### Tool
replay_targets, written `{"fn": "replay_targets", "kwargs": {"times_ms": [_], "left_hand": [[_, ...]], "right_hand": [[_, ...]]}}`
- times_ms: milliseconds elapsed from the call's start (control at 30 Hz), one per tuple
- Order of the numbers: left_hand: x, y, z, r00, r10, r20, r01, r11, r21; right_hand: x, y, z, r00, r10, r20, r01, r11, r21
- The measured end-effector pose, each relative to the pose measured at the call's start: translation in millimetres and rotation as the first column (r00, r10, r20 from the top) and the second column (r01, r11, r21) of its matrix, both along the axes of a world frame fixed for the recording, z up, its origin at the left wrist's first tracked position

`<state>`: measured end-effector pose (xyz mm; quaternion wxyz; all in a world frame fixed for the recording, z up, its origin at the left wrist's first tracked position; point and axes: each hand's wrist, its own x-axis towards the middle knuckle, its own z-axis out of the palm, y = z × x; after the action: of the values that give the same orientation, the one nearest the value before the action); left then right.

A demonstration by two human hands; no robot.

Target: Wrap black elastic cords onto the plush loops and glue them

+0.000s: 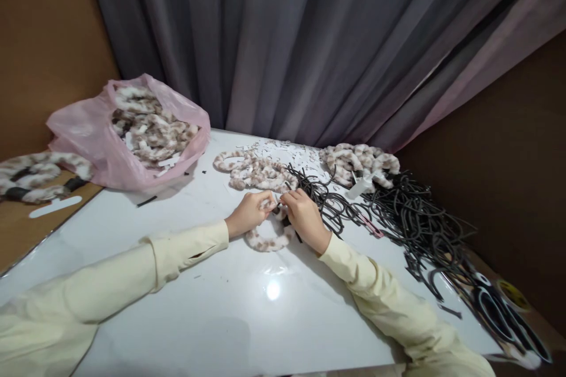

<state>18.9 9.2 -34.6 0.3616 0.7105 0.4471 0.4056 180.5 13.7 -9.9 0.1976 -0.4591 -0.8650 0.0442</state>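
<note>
A fluffy white ring with brown spots (269, 241) lies on the white table in front of me, partly under my hands. My left hand (253, 212) is closed, its thumb and fingers pinching a fluffy end of the ring. Close beside it, my right hand (305, 216) is closed too, fingertips pinched together at the same spot. Something small and dark shows between the two hands; what the right fingertips hold is too small to make out. A black section of the ring is partly hidden below the right hand.
Behind my hands lie more fluffy rings (260, 172), with another pile (360, 162) to the right. Black cords (424, 224) spread over the table's right side. A pink plastic bag (190, 156) full of rings stands at left. Paper scraps (287, 153) lie near the curtain (274, 41).
</note>
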Motion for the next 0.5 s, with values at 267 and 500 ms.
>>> {"fn": "replay_targets", "kwargs": {"times_ms": [267,500], "left_hand": [[-0.5,-8.2,1.1,0.998,-0.041,-0.045,0.042,0.998,0.042],[-1.5,-13.1,-0.8,0.987,-0.062,-0.147,0.08,0.989,0.125]], "right_hand": [[-1.4,14.0,-15.3,0.981,0.083,-0.177,-0.107,0.986,-0.131],[2.9,15.3,-11.5,0.949,0.091,-0.302,-0.17,0.954,-0.247]]}}
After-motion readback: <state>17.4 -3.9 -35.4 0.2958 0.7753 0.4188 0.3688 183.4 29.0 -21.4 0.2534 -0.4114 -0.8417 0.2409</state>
